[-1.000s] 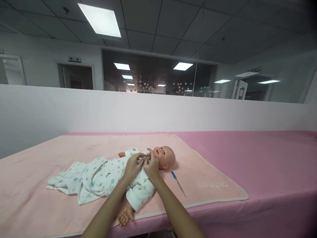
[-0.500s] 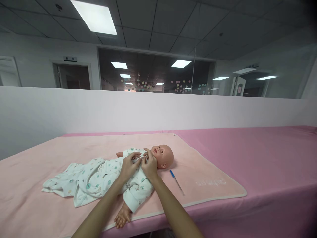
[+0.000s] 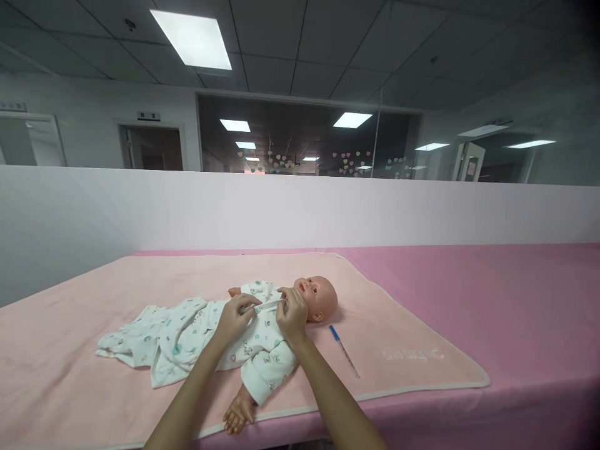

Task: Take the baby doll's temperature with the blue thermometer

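A baby doll lies on its back with its bald head to the right. It wears a white baby outfit with green prints, spread flat past the doll's body on the left. Over the doll's chest, my left hand pinches one end of a white strip, which looks like the outfit's front edge. My right hand, close below the doll's chin, pinches the other end. The strip is stretched between them. Both sets of fingertips are partly hidden. The doll's near hand lies palm up by the front edge.
A thermometer-like stick with a blue cap lies right of the doll on a peach blanket. Under the blanket is a pink table cover. A low white wall runs behind, with glass windows above it.
My hands have moved apart along the chest, the left one toward the doll's legs, and the white strip now shows stretched between them. The whole view has shifted slightly.
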The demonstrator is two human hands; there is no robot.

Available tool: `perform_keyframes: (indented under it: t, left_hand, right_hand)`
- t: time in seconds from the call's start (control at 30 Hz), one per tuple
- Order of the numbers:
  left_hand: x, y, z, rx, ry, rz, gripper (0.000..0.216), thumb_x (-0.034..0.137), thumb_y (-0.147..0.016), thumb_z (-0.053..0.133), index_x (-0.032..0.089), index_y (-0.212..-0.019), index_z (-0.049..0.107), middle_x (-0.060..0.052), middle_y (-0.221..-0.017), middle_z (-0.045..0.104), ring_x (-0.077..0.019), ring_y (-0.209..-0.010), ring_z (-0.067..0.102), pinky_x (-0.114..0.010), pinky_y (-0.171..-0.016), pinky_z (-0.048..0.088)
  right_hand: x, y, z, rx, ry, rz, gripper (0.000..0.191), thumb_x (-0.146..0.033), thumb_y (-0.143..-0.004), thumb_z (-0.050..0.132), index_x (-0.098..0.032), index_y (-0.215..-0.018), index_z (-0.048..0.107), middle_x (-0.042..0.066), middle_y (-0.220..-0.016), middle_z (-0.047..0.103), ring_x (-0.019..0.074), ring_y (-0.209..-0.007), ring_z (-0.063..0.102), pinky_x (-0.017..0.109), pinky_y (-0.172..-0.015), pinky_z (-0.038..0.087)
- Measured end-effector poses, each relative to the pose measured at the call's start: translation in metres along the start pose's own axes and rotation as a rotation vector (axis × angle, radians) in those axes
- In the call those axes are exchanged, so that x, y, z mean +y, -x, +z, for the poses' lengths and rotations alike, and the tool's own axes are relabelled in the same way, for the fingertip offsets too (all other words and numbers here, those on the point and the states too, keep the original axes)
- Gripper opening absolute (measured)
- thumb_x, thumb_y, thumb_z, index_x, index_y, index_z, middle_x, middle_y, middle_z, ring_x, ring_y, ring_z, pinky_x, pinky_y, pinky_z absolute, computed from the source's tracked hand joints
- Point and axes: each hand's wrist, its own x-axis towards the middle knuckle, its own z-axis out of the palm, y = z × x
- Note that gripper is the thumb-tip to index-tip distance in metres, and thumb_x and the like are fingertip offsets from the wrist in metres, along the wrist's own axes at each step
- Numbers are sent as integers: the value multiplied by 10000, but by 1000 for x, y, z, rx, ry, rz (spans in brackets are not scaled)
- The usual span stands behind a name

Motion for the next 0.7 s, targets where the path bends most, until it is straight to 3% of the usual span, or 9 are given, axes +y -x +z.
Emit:
perform_keyframes:
  t: [0.23, 0.47, 0.7]
  left_hand:
    - [5, 3, 2, 7, -40, 51, 203, 147, -630, 468, 216, -764, 603, -20, -840, 619, -191, -828, 527, -304, -776, 405]
    - [-5, 1, 3, 17, 129, 16, 108, 135, -638, 498, 184, -601, 587, -41, -881, 620, -193, -894, 545, -308, -806, 411]
    - [-6, 5, 3, 93, 101, -16, 195, 168, -687, 445, 183, -770, 621, -24, -781, 621, -162, -729, 558, -269, -668, 438]
  right_hand:
    - [0, 0, 2, -12, -5, 4, 278, -53, -669, 370, -159, -829, 571, 35, -738, 575, 157, -721, 513, 260, -675, 397]
    - [3, 0, 3, -17, -11, -1, 268, -43, -665, 364, -160, -790, 571, 34, -716, 566, 157, -696, 499, 259, -641, 387]
    - [-5, -1, -4, -165, 46, -82, 151, -107, -665, 455, -169, -736, 573, 35, -759, 479, 167, -751, 444, 290, -697, 363]
